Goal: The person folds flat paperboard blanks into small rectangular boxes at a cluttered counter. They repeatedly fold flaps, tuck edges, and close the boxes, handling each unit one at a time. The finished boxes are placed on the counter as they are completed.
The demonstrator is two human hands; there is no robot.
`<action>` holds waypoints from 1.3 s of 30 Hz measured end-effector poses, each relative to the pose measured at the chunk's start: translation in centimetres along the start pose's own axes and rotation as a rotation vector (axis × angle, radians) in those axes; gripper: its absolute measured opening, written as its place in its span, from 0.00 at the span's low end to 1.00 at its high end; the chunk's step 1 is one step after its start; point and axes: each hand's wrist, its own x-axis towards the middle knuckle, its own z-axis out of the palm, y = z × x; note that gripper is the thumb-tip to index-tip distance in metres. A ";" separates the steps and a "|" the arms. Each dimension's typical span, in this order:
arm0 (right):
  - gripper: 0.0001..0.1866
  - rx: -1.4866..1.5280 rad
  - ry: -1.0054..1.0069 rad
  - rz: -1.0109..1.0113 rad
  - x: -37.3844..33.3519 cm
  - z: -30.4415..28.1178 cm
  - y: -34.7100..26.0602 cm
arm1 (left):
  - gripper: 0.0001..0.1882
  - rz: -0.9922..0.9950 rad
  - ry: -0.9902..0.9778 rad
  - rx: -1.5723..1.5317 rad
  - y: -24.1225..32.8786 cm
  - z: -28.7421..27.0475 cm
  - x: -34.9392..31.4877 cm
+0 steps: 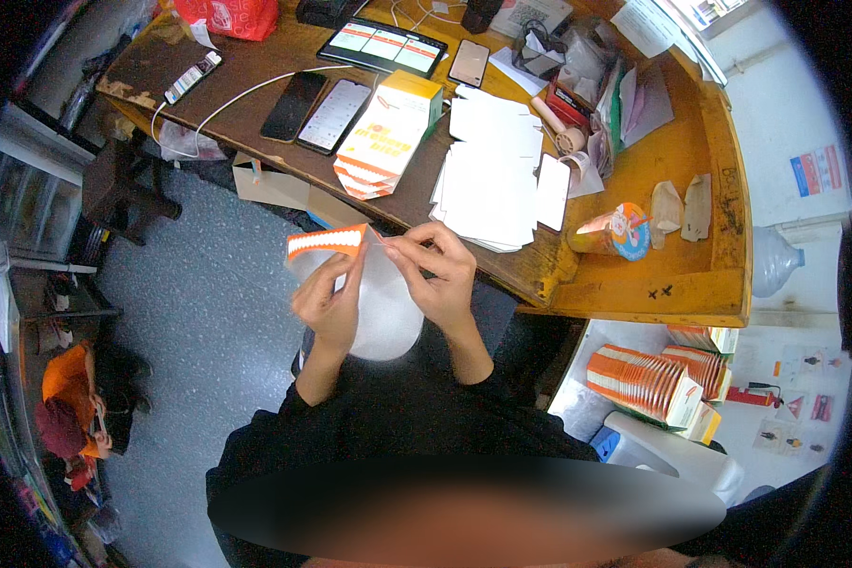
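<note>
In front of my body, above a pale rounded surface [388, 327], both hands are on a small paper carton [327, 244] with an orange and white scalloped edge. My left hand [328, 308] holds its lower side between thumb and fingers. At the carton's right corner, my right hand [434, 270] pinches the edge with thumb and forefinger. Just beyond, on the desk, lies a stack of white and orange cartons [383, 142]. To its right is a pile of white card blanks [492, 175], some askew.
The wooden desk [653, 293] holds several phones, a tablet [381, 47], cables and a drink cup [615, 232]. Rows of orange-edged cartons [639, 383] stand at the right on a white surface. A stool [128, 189] is at the left, and a person in orange [69, 388] sits below it.
</note>
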 end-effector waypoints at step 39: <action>0.21 -0.022 -0.095 0.190 -1.0 0.4 1.3 | 0.26 -0.399 -0.790 -0.487 1.6 -3.3 1.6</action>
